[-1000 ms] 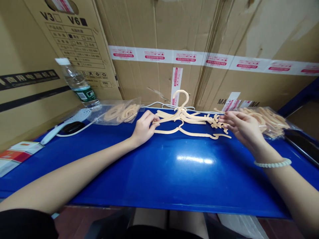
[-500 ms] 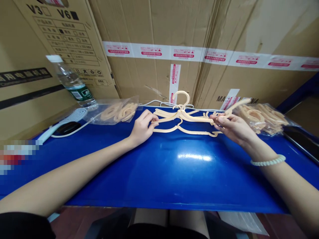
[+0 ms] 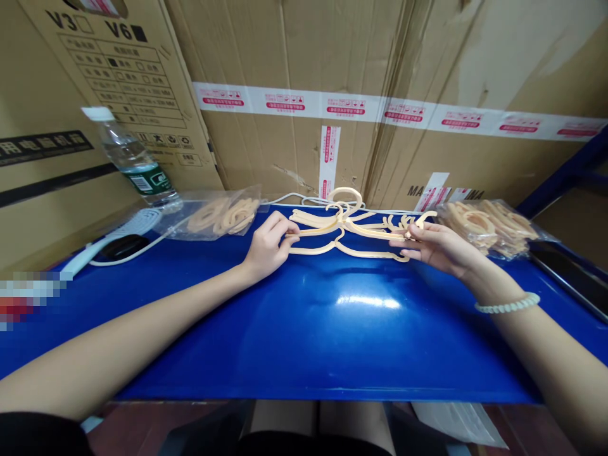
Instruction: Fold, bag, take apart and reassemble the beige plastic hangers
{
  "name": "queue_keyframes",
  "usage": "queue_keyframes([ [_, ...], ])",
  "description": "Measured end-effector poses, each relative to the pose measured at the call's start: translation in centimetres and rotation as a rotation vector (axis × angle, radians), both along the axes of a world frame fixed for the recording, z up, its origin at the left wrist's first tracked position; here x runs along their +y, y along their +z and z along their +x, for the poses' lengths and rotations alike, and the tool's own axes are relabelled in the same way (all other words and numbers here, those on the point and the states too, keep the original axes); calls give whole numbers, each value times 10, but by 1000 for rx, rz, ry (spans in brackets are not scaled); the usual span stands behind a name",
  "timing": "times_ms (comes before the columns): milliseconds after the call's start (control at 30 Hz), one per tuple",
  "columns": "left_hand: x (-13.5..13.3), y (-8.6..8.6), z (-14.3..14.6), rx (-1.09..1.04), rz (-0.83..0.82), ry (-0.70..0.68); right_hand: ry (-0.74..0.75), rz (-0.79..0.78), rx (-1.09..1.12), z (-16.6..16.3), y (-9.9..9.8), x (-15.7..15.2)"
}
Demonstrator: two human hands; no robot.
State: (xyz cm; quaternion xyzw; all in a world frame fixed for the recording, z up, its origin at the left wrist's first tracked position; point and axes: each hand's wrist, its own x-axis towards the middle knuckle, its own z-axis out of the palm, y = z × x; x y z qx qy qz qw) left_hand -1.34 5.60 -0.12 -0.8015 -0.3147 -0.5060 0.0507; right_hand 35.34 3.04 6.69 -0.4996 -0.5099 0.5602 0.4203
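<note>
A cream plastic folding clothes hanger [image 3: 375, 232] is stretched between my two hands, its hook [image 3: 349, 192] rising behind its middle. My left hand [image 3: 272, 244] pinches the left end between thumb and fingers. At the right end, my right hand [image 3: 439, 247] grips the hanger, with a short curved piece [image 3: 426, 218] sticking up above the fingers. The lower fingers of that hand are stretched out, and its exact grip is partly hidden. More cream hanger parts [image 3: 363, 253] lie on the blue table just below and behind the held one, some overlapping it.
Clear bags of cream hangers lie at left [image 3: 232, 215] and right [image 3: 494, 225]. A water bottle [image 3: 142, 171], white handheld fan [image 3: 128, 225] and black oval object [image 3: 124, 247] stand or lie at left. A dark phone-like slab [image 3: 567, 275] is at right. Cardboard boxes [image 3: 285, 145] wall the back.
The hanger's hook has tipped lower. The piece at my right hand has turned from pointing far up-right to a shorter, closer position. My left hand keeps its pinch. The view has shifted slightly.
</note>
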Motion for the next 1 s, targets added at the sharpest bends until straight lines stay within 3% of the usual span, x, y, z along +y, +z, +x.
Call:
queue_keyframes([
  [233,-2,1,1,11,-8,23,39,-23,43,-1,-2,0],
  [567,-3,1,0,52,31,-14,-44,104,14,-4,-13,2],
  [1000,-2,1,0,54,-8,-38,-141,275,40,-10,-12,-2],
])
